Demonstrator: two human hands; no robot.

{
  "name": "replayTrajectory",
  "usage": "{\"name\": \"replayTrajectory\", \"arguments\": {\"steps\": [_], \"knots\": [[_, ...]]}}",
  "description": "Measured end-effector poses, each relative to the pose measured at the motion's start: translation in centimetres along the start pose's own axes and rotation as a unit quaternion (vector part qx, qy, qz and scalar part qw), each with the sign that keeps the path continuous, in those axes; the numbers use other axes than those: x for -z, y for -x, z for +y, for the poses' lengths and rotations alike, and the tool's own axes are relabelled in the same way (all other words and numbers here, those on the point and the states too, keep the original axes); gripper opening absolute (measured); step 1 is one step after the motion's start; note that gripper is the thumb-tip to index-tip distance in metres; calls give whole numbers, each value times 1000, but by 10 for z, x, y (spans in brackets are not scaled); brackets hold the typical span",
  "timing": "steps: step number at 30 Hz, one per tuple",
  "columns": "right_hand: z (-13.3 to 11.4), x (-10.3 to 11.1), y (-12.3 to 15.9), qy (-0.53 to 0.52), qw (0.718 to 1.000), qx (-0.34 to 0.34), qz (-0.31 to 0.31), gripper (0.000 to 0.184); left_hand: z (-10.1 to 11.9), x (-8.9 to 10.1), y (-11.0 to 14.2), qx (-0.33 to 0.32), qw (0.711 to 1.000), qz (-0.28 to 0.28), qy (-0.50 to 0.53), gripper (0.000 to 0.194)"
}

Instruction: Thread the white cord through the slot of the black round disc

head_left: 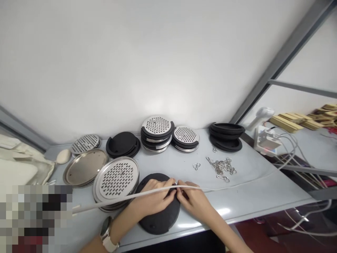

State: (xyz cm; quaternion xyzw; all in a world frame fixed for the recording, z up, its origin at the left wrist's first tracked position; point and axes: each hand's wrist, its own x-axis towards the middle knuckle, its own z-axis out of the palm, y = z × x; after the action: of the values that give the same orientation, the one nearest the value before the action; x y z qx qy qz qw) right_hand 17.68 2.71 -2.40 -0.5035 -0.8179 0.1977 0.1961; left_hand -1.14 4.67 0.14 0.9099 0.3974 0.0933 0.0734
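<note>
My left hand (152, 198) and my right hand (193, 200) meet over a flat black disc (159, 219) lying at the table's front edge. Their fingertips pinch a small metal clip (175, 183) between them, at the disc's far rim. A white cord (110, 201) runs across in front of both hands, from the left to the right. I wear a watch (107, 237) on the left wrist. A pile of several metal clips (222, 167) lies to the right behind my hands, with one loose clip (196, 166) nearer.
Perforated metal plates (116, 179) and plain metal trays (84, 168) are stacked at the left. Stacks of black discs with perforated lids (157, 131) and black rings (226, 135) line the back. A white device with cables (264, 138) sits at the right.
</note>
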Motion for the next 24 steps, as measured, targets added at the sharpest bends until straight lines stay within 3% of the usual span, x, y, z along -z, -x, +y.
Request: {"name": "replayTrajectory", "arguments": {"steps": [11,24], "knots": [[5,-6,1,56,998,10,34,19,7,11,-1,-5,1000,1,-10,15],[6,-5,3,51,997,32,46,22,1,3,1,-42,998,29,-21,25]]}}
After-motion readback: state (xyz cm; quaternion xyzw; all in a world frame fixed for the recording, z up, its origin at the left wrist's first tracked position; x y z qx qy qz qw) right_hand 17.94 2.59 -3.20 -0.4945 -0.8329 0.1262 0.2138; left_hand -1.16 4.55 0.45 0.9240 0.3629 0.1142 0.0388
